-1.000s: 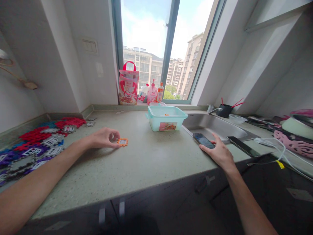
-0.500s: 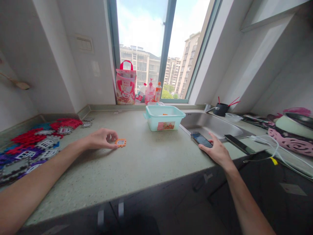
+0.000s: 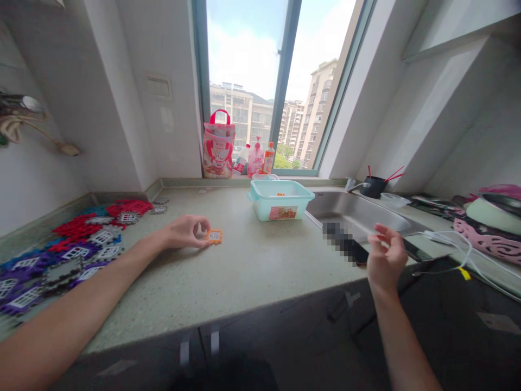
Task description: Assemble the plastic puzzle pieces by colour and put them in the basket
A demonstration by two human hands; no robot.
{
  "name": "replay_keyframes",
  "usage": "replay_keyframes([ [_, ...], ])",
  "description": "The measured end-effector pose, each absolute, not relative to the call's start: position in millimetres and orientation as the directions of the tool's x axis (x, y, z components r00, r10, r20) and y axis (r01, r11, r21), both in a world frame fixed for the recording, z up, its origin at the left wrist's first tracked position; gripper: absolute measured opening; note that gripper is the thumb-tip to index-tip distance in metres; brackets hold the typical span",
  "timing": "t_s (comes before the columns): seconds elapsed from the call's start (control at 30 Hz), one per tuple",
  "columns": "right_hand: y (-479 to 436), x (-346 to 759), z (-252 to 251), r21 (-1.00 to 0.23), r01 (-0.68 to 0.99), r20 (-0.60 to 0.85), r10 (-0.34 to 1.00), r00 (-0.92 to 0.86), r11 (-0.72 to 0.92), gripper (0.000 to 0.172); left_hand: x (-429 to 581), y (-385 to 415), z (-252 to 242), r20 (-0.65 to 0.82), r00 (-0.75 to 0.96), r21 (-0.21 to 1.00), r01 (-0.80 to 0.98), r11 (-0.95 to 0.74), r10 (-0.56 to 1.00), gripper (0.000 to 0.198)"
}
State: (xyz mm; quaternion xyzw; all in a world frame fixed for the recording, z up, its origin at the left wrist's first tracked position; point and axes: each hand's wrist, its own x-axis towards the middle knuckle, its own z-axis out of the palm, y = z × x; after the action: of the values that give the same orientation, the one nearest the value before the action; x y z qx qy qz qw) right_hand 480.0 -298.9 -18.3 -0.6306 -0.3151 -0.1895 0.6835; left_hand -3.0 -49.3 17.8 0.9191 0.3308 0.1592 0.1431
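Note:
Between the thumb and fingers of my left hand [image 3: 189, 231] is a small orange interlocking toy tile [image 3: 214, 236] with a white lattice centre, just above or touching the counter. My right hand [image 3: 386, 258] is raised beside a dark phone [image 3: 359, 253] at the sink's front edge. Its fingers are loosely bent and apart, with nothing visible in them. A light teal plastic basin [image 3: 280, 191] stands behind, between my hands, with a bit of orange inside. To the left of my left arm lies a heap of red, purple, blue and grey interlocking tiles [image 3: 77, 231].
A steel sink [image 3: 358, 209] is set into the counter [image 3: 252, 277] on the right. Near it are a second dark phone [image 3: 419, 251], a white cable [image 3: 468, 247], a black pot [image 3: 372, 187] and a pink perforated tray [image 3: 484, 239]. Bottles [image 3: 255, 158] and a pink bag [image 3: 218, 149] line the windowsill.
My right hand has let go of the phone and lifted away to the right; the phone lies on the counter. My left hand still holds the orange tile. The whole view has shifted slightly.

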Motion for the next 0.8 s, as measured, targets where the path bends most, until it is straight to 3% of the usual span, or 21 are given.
replay_keyframes([
  [0.1,-268,407,14,-0.646,0.697,0.747,0.443,0.495,0.31,0.032,2,-56,17,0.39,0.69,0.296,0.532,-0.793,0.609,0.044],
  [0.17,-231,352,37,-0.591,0.698,0.68,0.715,0.162,0.404,0.032,4,-61,19,0.524,0.644,0.231,0.523,-0.821,0.557,0.042],
  [0.23,-186,304,52,-0.542,0.657,0.569,0.804,-0.172,0.525,0.036,4,-64,21,0.63,0.584,0.184,0.528,-0.829,0.511,0.04],
  [0.3,-141,266,54,-0.558,0.57,0.482,0.795,-0.37,0.603,0.04,2,-65,23,0.694,0.53,0.169,0.538,-0.826,0.487,0.041],
  [0.43,-89,227,32,-0.66,0.409,0.533,0.776,-0.336,0.63,0.046,-7,-61,22,0.735,0.484,0.15,0.568,-0.809,0.476,0.043],
  [0.53,-88,230,21,-0.65,0.397,0.566,0.762,-0.315,0.648,0.043,-7,-58,20,0.721,0.503,0.125,0.583,-0.803,0.477,0.045],
  [0.63,-99,260,32,-0.412,0.601,0.693,0.664,-0.282,0.685,0.034,-1,-58,17,0.661,0.562,0.108,0.584,-0.804,0.497,0.064],
  [0.7,-102,291,47,-0.241,0.779,0.812,0.56,-0.166,0.58,0.034,1,-60,16,0.608,0.595,0.101,0.599,-0.794,0.526,0.078],
  [0.8,-98,342,62,-0.247,0.925,0.906,0.409,0.114,0.289,0.038,-2,-62,18,0.554,0.619,0.072,0.631,-0.773,0.557,0.077],
])
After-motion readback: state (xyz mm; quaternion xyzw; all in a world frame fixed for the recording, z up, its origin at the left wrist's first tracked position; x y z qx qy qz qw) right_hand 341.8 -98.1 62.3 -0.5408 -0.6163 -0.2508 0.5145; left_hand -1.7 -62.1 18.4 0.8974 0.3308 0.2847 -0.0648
